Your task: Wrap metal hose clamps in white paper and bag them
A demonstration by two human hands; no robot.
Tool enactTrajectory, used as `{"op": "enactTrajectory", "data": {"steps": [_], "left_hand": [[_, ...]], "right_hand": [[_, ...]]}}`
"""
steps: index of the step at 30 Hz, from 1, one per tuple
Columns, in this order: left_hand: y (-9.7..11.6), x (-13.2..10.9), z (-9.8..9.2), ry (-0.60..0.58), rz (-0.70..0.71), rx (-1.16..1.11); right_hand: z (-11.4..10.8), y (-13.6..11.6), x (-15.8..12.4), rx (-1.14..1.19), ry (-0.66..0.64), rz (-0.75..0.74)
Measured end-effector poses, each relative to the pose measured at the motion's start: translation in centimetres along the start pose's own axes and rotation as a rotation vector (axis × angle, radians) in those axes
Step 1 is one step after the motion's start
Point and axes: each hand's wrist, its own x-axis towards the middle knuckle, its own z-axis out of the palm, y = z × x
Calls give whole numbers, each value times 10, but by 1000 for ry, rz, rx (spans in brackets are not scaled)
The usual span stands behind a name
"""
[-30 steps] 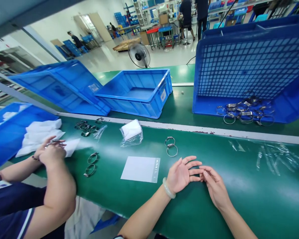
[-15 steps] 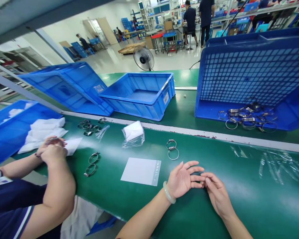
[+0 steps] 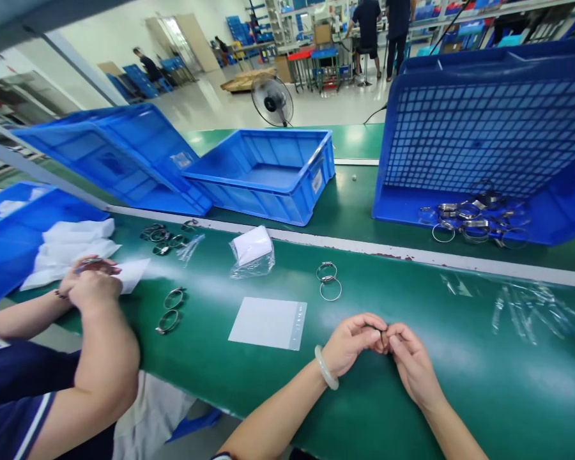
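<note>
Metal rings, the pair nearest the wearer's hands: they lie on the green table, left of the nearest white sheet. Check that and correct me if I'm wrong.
The side is wrong: the head view shows that pair of metal rings right of the nearest white sheet. They do lie on the green table.

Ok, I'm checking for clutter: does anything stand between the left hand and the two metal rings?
Nothing visible does: green tabletop lies between the left hand and the metal rings; the white sheet lies to the left.
</note>
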Motion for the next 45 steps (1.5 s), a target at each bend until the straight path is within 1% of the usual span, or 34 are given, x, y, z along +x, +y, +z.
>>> {"op": "enactTrajectory", "data": {"steps": [4, 8, 20, 36, 45], "left_hand": [[-3, 0, 2, -2, 50, 104], [-2, 0, 2, -12, 44, 151], [1, 0, -3, -33, -34, 109], [3, -1, -4, -46, -79, 95], [6, 0, -2, -51, -95, 79]], "right_hand": [[-1, 1, -1, 10, -34, 37], [-3, 2, -2, -17, -68, 60], [-3, -4, -1, -41, -164, 70], [-2, -6, 0, -20, -159, 74], [-3, -4, -1, -10, -185, 74]]}}
